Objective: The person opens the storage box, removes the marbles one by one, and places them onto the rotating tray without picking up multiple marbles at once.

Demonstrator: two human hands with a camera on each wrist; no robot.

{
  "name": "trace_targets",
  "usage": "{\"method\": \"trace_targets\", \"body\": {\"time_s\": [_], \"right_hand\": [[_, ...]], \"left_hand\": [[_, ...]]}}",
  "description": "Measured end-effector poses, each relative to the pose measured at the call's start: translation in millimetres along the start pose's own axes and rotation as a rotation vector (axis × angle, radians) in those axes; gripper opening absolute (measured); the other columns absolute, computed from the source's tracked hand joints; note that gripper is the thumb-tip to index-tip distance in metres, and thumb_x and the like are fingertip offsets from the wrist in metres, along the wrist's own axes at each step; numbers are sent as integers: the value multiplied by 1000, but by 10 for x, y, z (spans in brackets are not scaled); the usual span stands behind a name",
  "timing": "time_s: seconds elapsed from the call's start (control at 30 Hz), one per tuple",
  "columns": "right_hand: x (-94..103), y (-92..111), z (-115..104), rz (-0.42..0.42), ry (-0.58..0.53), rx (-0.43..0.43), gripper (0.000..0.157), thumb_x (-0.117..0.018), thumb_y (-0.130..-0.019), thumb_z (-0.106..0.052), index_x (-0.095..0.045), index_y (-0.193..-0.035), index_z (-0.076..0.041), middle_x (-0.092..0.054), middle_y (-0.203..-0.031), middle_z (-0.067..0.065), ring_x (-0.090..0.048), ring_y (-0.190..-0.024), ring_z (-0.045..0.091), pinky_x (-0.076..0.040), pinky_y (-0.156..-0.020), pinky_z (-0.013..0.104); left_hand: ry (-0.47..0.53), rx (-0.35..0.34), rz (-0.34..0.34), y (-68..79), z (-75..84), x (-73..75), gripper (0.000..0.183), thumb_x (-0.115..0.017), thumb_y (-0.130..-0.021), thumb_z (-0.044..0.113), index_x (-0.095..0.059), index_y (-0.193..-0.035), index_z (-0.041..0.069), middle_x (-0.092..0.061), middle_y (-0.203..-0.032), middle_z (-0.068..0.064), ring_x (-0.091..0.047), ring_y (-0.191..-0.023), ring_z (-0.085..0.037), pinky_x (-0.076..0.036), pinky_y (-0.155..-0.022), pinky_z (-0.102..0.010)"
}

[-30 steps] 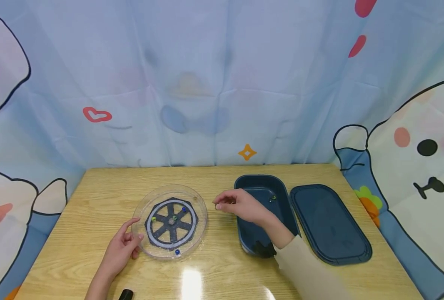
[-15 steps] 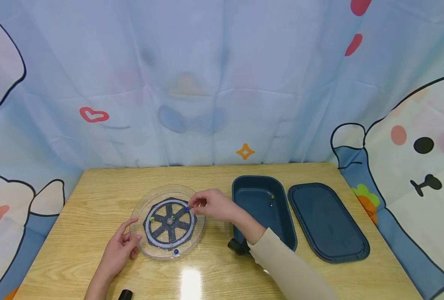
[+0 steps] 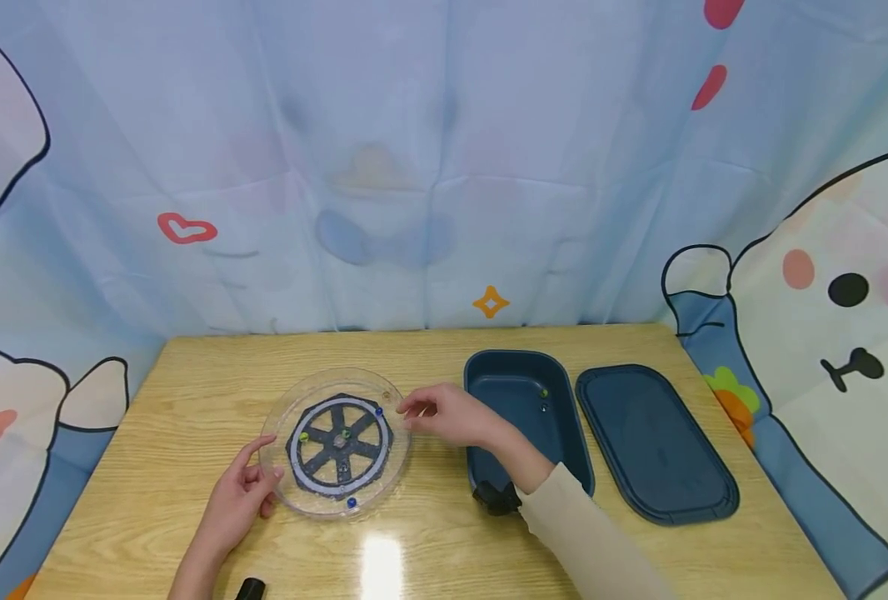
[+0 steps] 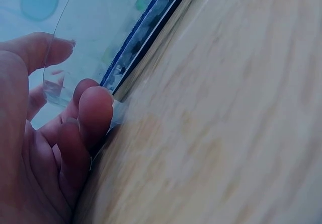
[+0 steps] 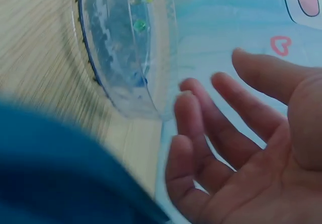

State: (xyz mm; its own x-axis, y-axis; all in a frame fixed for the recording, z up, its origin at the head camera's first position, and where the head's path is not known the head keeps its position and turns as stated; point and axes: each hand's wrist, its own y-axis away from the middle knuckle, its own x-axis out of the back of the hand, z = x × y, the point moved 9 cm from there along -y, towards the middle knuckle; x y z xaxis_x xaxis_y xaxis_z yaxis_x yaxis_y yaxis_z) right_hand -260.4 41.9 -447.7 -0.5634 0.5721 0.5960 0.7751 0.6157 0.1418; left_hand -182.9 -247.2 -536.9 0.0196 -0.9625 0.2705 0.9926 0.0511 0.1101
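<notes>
A clear round dish (image 3: 324, 502) stands on the left part of the table, a dark spoked wheel shape (image 3: 344, 467) showing at its bottom. Within its wall lie a blue marble (image 3: 379, 411), a second blue marble (image 3: 351, 502), a yellow-green marble (image 3: 304, 437) and a green marble (image 3: 346, 433). My left hand (image 3: 241, 492) holds the dish's near-left rim between thumb and fingers; in the left wrist view one fingertip shows through the clear wall. Just off the right rim is my right hand (image 3: 444, 414), its fingers loosely bent with nothing between them in the right wrist view.
Right of the dish is a dark blue bin (image 3: 476, 467) with a green marble (image 3: 544, 392) and a clear marble (image 3: 544, 408) inside. Its lid (image 3: 657, 450) lies flat beside it. A black object (image 3: 251, 589) sits at the front edge. A patterned curtain (image 3: 429, 167) hangs behind.
My right hand, pinching something small, went left to the dish's right rim, then drew back slightly with its fingers empty. The upper blue marble has shifted right. My left hand stays put.
</notes>
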Motion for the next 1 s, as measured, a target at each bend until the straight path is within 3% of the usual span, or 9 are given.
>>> {"method": "trace_targets", "body": {"time_s": [0.23,0.37,0.43,0.53,0.63,0.8,0.9,1.0], "right_hand": [[42,70,136,-58,39,-40,28,-65,-99,-20,-67,-124,-7,-67,-103,-2,-63,-91,16,-51,-77,35],[110,137,144,-69,24,-10,30,-65,-99,-22,-67,-124,-7,-68,-103,2,-64,-90,18,-51,-75,35],[196,187,133,-50,-1,9,29,-63,-100,-22,-66,-125,-7,-68,-105,5,-64,-93,20,-51,-77,36],[419,291,171,41,7,17,30,-62,-101,-24,-66,-126,-10,-68,-109,5,-63,-97,21,-51,-82,38],[709,439,337,185,20,-39,31,-62,-100,-28,-66,-127,-12,-67,-115,5,-62,-105,22,-51,-88,41],[1096,728,782,382,-35,-220,36,-58,-103,-23,-59,-135,-7,-59,-132,15,-54,-122,34,-46,-97,50],[1164,840,1008,394,-76,-318,42,-52,-104,-14,-48,-144,-2,-48,-143,23,-45,-130,41,-42,-101,55],[1131,877,1153,345,-145,-378,51,-46,-103,-5,-32,-153,1,-30,-154,29,-31,-140,46,-37,-105,58]], "left_hand": [[6,7,-2,13,9,9,52,-66,-97,13,-44,-145,15,-54,-67,-8,-52,-50,-17,-48,-50,-29],[12,7,-4,14,6,7,53,-65,-97,13,-44,-146,14,-53,-67,-8,-52,-50,-17,-48,-50,-29],[13,7,-2,11,4,8,53,-66,-97,13,-44,-145,15,-53,-67,-8,-52,-50,-17,-48,-50,-30],[15,4,-3,0,-5,2,53,-66,-97,14,-43,-146,15,-53,-68,-8,-52,-50,-17,-48,-50,-30],[17,7,-4,-6,-26,-9,54,-66,-97,14,-43,-146,16,-53,-68,-8,-52,-50,-17,-48,-51,-30],[2,8,4,-4,-36,-2,54,-66,-97,13,-43,-146,15,-53,-67,-8,-52,-50,-18,-48,-51,-30],[-10,0,5,-3,-16,8,54,-66,-97,14,-44,-146,15,-54,-67,-8,-53,-50,-18,-48,-51,-30],[-13,-6,2,-6,4,18,53,-67,-97,16,-44,-145,15,-54,-67,-8,-53,-50,-18,-48,-51,-30]]}}
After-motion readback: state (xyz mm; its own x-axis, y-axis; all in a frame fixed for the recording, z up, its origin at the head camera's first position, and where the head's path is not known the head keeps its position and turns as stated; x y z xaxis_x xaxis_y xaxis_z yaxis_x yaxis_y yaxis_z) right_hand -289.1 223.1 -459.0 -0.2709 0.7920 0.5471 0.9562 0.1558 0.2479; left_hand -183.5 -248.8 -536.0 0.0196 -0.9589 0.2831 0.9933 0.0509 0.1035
